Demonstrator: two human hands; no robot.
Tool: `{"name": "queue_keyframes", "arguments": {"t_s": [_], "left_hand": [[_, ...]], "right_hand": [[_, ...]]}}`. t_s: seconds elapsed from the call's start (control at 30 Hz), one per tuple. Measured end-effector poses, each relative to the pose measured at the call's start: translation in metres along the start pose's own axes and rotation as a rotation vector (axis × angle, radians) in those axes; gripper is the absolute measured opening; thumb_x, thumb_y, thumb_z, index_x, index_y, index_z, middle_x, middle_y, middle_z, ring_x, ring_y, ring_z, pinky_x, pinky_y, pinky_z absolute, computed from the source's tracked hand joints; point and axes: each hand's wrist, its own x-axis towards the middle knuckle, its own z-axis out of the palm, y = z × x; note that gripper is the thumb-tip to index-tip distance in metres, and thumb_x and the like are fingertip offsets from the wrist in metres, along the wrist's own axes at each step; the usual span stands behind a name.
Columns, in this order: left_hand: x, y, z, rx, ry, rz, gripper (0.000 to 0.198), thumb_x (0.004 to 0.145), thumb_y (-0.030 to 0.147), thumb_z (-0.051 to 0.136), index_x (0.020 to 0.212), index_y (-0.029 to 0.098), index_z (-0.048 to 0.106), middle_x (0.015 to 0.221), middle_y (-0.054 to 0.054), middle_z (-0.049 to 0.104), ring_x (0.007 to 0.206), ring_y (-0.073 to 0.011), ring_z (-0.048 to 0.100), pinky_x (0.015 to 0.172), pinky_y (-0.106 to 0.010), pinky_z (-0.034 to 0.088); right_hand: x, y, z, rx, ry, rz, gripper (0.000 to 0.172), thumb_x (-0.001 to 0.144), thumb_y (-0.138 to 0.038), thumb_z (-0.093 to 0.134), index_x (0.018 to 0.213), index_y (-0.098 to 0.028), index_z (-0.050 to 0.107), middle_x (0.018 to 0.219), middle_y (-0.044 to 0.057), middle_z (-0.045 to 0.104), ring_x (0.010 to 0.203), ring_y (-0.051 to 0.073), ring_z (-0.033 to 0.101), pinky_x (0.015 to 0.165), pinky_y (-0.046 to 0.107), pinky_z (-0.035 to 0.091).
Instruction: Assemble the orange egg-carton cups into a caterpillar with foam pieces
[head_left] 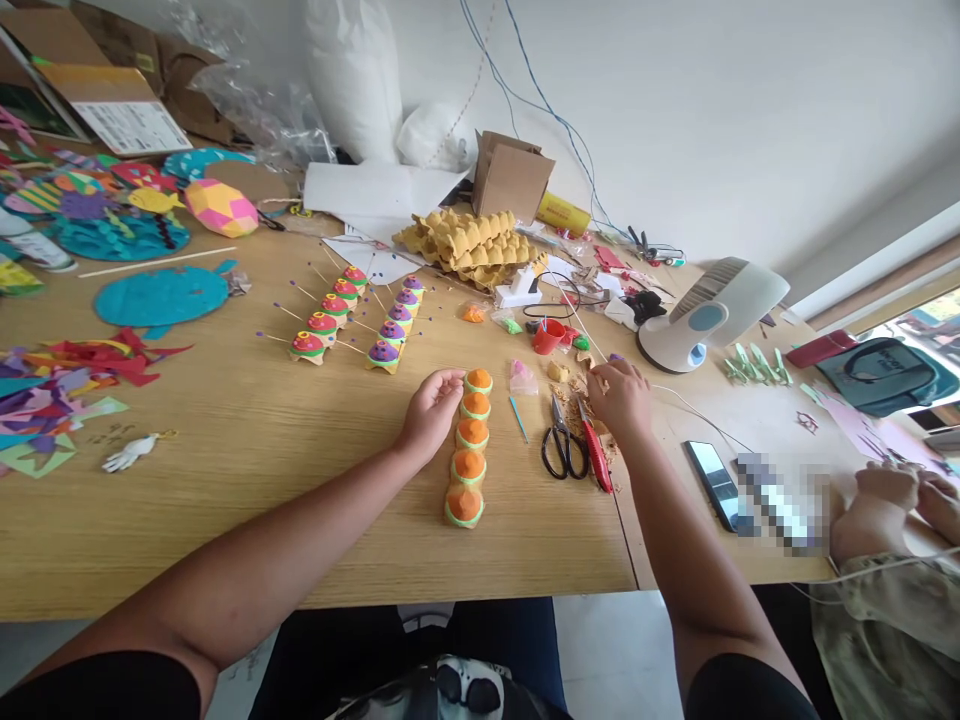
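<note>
Head view: left hand seemingly steadies the orange-domed egg-carton strip near the counter's front edge; right hand, apparently fetching, needs a fine pinch; both grips unclear.

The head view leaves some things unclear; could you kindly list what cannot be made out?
Right hand, head view: its back hides what its grip holds, if anything.
Pixelated item by the phone, head view: pixelation hides its details.
White sack, head view: the top edge cuts it off.
</note>
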Motion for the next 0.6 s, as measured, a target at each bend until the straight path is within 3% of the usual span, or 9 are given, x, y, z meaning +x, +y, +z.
{"name": "queue_keyframes", "arguments": {"t_s": [0.17, 0.33, 0.4, 0.6], "left_hand": [[0.002, -0.004, 0.000, -0.009, 0.000, 0.013, 0.029, 0.085, 0.039, 0.064, 0.108, 0.021, 0.070, 0.104, -0.005, 0.068, 0.101, -0.0204, 0.062, 0.098, -0.035, 0.047], [0.002, -0.005, 0.000, -0.006, 0.009, 0.022, 0.027, 0.085, 0.037, 0.064, 0.107, 0.022, 0.071, 0.103, -0.005, 0.069, 0.100, -0.0199, 0.062, 0.097, -0.035, 0.048], [0.002, -0.005, 0.000, -0.012, 0.012, 0.030, 0.027, 0.085, 0.036, 0.065, 0.107, 0.021, 0.071, 0.102, -0.005, 0.069, 0.099, -0.0195, 0.062, 0.096, -0.034, 0.049], [0.003, -0.005, 0.000, -0.028, 0.012, 0.035, 0.027, 0.086, 0.036, 0.066, 0.108, 0.020, 0.070, 0.103, -0.006, 0.070, 0.098, -0.0188, 0.064, 0.095, -0.033, 0.050]], "right_hand": [[0.038, 0.027, 0.026, 0.016, -0.134, 0.071, 0.028, 0.092, -0.032, 0.057, 0.104, -0.022, 0.079, 0.109, 0.012, 0.071, 0.103, 0.028, 0.062, 0.088, 0.038, 0.046], [0.075, 0.016, 0.044, 0.017, -0.224, 0.136, 0.030, 0.091, -0.032, 0.059, 0.112, -0.022, 0.079, 0.115, 0.012, 0.069, 0.107, 0.027, 0.061, 0.094, 0.038, 0.047], [0.090, 0.011, 0.051, 0.011, -0.252, 0.259, 0.031, 0.090, -0.035, 0.062, 0.114, -0.024, 0.079, 0.124, 0.013, 0.067, 0.116, 0.029, 0.059, 0.100, 0.039, 0.046], [0.117, 0.008, 0.077, 0.034, -0.271, 0.406, 0.044, 0.086, -0.047, 0.069, 0.115, -0.015, 0.076, 0.138, 0.025, 0.059, 0.133, 0.041, 0.048, 0.106, 0.056, 0.042]]}}
